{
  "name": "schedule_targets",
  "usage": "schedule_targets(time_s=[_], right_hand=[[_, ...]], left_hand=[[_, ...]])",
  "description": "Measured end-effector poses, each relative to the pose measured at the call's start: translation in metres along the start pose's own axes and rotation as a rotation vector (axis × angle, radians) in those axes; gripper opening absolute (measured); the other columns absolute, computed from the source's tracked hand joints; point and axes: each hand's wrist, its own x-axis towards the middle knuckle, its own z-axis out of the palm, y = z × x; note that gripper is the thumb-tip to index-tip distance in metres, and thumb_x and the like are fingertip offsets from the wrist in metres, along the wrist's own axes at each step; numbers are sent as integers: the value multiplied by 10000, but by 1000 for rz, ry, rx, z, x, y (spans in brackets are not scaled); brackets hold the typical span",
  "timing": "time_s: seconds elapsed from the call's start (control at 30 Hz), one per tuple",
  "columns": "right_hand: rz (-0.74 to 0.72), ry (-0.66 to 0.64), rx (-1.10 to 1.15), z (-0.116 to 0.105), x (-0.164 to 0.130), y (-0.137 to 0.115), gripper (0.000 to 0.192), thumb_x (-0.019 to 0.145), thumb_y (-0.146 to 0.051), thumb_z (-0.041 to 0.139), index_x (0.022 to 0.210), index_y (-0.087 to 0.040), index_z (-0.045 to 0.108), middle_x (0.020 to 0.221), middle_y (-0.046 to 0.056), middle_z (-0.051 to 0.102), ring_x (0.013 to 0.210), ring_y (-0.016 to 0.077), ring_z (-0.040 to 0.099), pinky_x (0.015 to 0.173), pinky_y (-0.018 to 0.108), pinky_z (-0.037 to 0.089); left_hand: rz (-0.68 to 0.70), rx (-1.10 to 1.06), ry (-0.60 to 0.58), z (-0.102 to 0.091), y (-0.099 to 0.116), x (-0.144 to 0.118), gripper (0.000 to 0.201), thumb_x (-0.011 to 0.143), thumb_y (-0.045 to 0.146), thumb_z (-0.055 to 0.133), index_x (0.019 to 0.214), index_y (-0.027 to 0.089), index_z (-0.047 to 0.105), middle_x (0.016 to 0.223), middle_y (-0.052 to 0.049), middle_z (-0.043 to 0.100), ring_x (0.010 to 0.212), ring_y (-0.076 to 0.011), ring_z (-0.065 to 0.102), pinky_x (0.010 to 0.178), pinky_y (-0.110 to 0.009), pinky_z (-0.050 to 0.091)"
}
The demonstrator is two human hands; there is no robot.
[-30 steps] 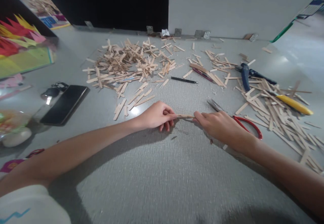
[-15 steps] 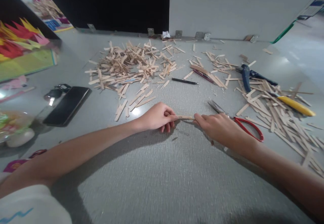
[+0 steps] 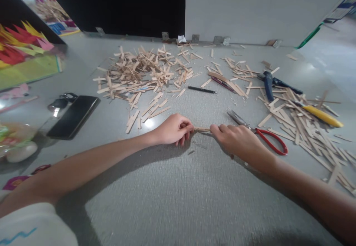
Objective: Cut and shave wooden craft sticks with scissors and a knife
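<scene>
Between my two hands runs a thin wooden craft stick (image 3: 202, 129), held level a little above the grey table (image 3: 178, 194). My left hand (image 3: 179, 129) pinches its left end between thumb and fingers. At the other end my right hand (image 3: 233, 138) has its fingers closed round the stick, hiding that end. Whether it is one stick or a few stacked together I cannot tell. Red-handled scissors (image 3: 271, 141) lie just behind my right hand, blades pointing to the upper left. Small dark slivers (image 3: 191, 152) lie on the table below the stick.
A heap of craft sticks (image 3: 141, 66) lies ahead left, with another pile (image 3: 311, 131) at right. Near that pile are blue-handled pliers (image 3: 268, 85) and a yellow-handled cutter (image 3: 322, 115). A black pen (image 3: 202, 89) lies ahead; a phone (image 3: 73, 117) lies left. Upright panels (image 3: 250, 9) stand behind.
The stick has turned slightly in my fingers, and its flat face shows less than before. My right hand has shifted a touch to the left in view; both hands keep their hold.
</scene>
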Motion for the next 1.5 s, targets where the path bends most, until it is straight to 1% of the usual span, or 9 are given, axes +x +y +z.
schedule_targets(time_s=[0.23,0.4,0.57,0.63,0.9,1.13,1.27,1.37,1.5], right_hand=[[6,-57,-35,0,-2,-1,323,1003,19,429,1107,-149,684,834,94,769,643,200,711,489,343,132],[-15,16,-53,4,-4,-2,361,1008,14,430,1233,-145,663,808,76,756,620,203,706,503,336,161],[23,106,-106,-1,-8,-22,302,945,63,445,948,-157,652,761,73,708,589,180,671,480,321,162],[37,111,-120,-2,-7,-27,304,936,72,435,899,-154,635,712,69,686,545,167,637,466,316,148],[-108,-19,-59,0,12,6,299,1000,27,406,1058,-135,651,788,99,769,544,159,608,495,303,153],[53,12,-51,-16,6,-18,306,940,63,416,989,-109,665,722,124,730,543,173,642,482,279,200],[-153,-20,-50,-1,23,13,279,979,9,445,1110,-128,650,772,85,760,541,152,610,527,288,213],[-209,-20,-16,2,31,28,244,1007,-38,482,1161,-133,647,780,59,762,532,138,575,544,293,222],[-49,-17,55,-12,19,-2,154,999,-44,548,1013,-127,677,705,69,723,536,146,604,536,268,280]], left_hand=[[19,29,9,1,0,0,350,1055,54,547,736,154,649,519,35,638,319,-82,554,326,-154,413],[91,92,21,3,-3,-2,366,1063,94,537,718,165,638,502,37,614,310,-85,535,333,-162,395],[172,146,100,7,-6,-2,343,1020,66,558,696,173,598,510,54,598,340,-70,552,402,-147,409],[178,152,96,7,-6,-3,333,1016,77,562,699,174,594,525,53,606,348,-69,555,419,-150,417],[269,192,137,8,-13,-1,326,1009,127,533,694,180,598,525,45,599,367,-76,537,496,-183,451],[343,219,181,13,-20,-2,349,1007,160,507,663,190,551,517,50,578,393,-82,551,505,-178,428],[367,220,192,13,-22,-2,360,1027,175,478,670,193,526,538,48,578,385,-80,542,514,-182,437],[379,221,197,14,-23,-1,358,1030,182,473,676,196,523,541,43,583,386,-87,545,516,-187,443],[405,236,198,14,-25,0,346,1008,162,480,665,198,508,538,50,578,390,-85,549,508,-177,426]])
